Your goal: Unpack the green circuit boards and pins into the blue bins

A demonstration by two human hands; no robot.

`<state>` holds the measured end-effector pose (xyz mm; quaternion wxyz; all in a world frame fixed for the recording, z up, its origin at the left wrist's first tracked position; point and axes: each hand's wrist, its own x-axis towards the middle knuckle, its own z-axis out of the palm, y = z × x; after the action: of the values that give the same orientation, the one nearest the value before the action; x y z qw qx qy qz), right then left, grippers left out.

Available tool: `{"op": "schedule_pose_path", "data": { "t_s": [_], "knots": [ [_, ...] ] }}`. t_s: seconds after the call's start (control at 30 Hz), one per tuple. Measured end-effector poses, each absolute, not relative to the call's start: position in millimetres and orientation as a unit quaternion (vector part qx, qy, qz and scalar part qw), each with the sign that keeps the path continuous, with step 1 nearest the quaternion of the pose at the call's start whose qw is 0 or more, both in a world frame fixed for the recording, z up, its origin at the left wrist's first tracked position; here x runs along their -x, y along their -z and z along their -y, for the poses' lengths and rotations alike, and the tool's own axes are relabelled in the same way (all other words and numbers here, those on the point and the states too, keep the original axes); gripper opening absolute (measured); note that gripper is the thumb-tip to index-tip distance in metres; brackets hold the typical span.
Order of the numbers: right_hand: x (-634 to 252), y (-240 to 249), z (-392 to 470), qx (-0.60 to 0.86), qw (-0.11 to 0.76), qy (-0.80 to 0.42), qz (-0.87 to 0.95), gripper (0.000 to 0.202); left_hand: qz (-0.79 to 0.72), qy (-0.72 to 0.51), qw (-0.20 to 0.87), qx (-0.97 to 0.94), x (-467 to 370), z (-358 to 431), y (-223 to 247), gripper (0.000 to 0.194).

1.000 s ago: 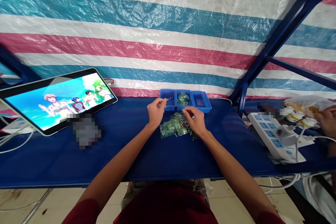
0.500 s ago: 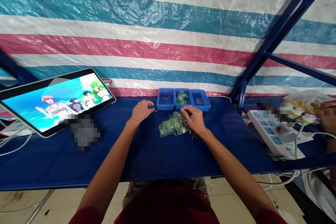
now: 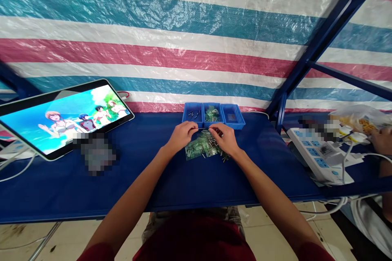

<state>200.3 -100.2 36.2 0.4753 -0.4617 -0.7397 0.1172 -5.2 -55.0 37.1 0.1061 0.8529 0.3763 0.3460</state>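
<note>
My left hand is closed in a pinch on a thin metal pin that points right, toward my other hand. Opposite it, my right hand is pinched too, over the right side of a pile of small green bags and metal pins; what its fingertips hold is too small to name. Just behind the hands stand three joined blue trays: the left tray has a few metal pins, the middle tray has green bags, and the right tray has a small flat item.
A tablet stands at the left, with a blurred item in front of it. On the right lie a white power strip with cables and a plastic bag, near another person's hand. A blue metal frame rises behind.
My left hand has moved right and slightly toward me, bringing the pin close to my right hand. My right hand has barely moved.
</note>
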Motion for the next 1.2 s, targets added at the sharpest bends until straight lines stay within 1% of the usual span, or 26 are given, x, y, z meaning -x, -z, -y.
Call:
{"op": "schedule_pose_path", "data": {
  "t_s": [0.13, 0.4, 0.53, 0.63, 0.77, 0.9, 1.03, 1.2],
  "knots": [
    [-202, -38, 101, 0.456, 0.470, -0.109, 0.748, 0.028, -0.348, -0.439, 0.114, -0.820, -22, 72, -31, 0.021],
    [-204, -42, 100, 0.461, 0.477, -0.131, 0.737, 0.023, -0.368, -0.517, 0.178, -0.752, -27, 80, -34, 0.021],
    [-205, -39, 98, 0.480, 0.481, -0.133, 0.722, 0.025, -0.358, -0.516, 0.238, -0.741, -32, 76, -40, 0.019],
    [-208, -36, 96, 0.496, 0.488, -0.127, 0.707, 0.027, -0.343, -0.498, 0.261, -0.752, -37, 70, -44, 0.019],
    [-209, -35, 94, 0.506, 0.488, -0.106, 0.703, 0.035, -0.345, -0.496, 0.257, -0.754, -41, 66, -43, 0.020],
    [-207, -39, 97, 0.505, 0.482, -0.103, 0.708, 0.040, -0.342, -0.488, 0.226, -0.771, -40, 70, -36, 0.025],
    [-203, -41, 101, 0.482, 0.497, -0.133, 0.710, 0.033, -0.352, -0.477, 0.197, -0.781, -38, 75, -31, 0.035],
    [-202, -41, 103, 0.453, 0.504, -0.130, 0.724, 0.031, -0.374, -0.486, 0.226, -0.757, -37, 76, -30, 0.043]
  ]
}}
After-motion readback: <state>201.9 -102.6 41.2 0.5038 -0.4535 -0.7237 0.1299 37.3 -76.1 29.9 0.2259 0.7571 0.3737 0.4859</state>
